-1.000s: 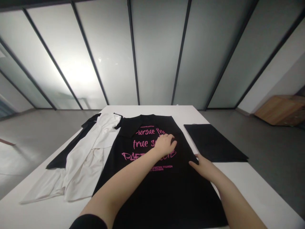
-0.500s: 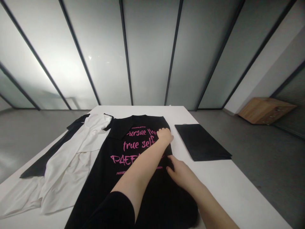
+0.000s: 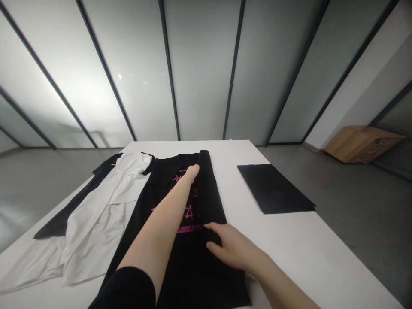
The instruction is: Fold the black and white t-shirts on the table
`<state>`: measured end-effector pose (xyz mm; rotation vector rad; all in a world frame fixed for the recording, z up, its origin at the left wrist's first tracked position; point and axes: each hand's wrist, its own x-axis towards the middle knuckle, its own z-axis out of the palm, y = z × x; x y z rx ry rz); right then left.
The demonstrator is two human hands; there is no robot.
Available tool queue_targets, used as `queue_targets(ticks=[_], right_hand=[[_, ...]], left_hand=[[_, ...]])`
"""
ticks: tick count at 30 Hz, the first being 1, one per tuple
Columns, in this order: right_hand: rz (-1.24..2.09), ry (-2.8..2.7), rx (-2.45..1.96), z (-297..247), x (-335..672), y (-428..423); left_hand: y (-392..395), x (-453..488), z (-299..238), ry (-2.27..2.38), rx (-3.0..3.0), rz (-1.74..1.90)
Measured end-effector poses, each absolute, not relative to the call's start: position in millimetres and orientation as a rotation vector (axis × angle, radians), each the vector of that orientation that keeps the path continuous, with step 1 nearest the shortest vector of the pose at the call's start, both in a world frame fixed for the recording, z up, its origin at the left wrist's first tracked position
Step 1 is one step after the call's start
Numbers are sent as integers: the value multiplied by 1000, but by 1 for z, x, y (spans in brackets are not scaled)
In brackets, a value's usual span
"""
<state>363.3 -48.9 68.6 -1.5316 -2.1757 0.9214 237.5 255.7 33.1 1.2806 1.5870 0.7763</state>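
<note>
A black T-shirt (image 3: pixel 180 266) with pink lettering lies lengthwise on the white table, its collar at the far end. Its right side is turned inward over the lettering as a long strip (image 3: pixel 209 184). My left hand (image 3: pixel 192 172) reaches across the shirt and is closed on the strip's inner edge near the collar. Lower down, my right hand (image 3: pixel 230 245) holds the same turned-over cloth, thumb and forefinger pointing left; its other fingers are hidden. My left forearm covers part of the print.
White clothing (image 3: pixel 99 231) and dark clothing (image 3: pixel 71 208) lie loosely on the left of the table (image 3: pixel 270 257). A flat, folded black cloth (image 3: pixel 277 189) rests on the right. Beyond the table stand frosted glass panels (image 3: pixel 202 68) and, far right, a wooden cabinet (image 3: pixel 357 143).
Both hands have moved left, bringing the T-shirt's right side over onto its front. Part of the pink print is now covered.
</note>
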Motion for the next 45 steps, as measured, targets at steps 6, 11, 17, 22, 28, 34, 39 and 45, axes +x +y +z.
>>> queue_targets(ticks=[6, 11, 17, 22, 28, 34, 39, 45], right_hand=[[1056, -2370, -1473, 71, 354, -59], [1026, -2491, -1406, 73, 352, -59], [1197, -2584, -1208, 57, 353, -58], [1768, -2403, -992, 58, 351, -62], [911, -2090, -1176, 52, 342, -49], [448, -2178, -1727, 7, 346, -29], [402, -2260, -1821, 4, 333, -46], [475, -2434, -1597, 7, 315, -69]], left_hand=[[246, 201, 25, 1600, 1428, 664], [243, 194, 29, 1706, 1636, 719], [232, 182, 30, 1737, 1894, 732], [212, 186, 34, 1790, 2069, 717], [175, 223, 30, 1593, 2483, 587], [157, 247, 4, 1509, 2557, 336], [163, 247, 0, 1535, 2518, 300], [169, 245, 2, 1506, 2529, 268]])
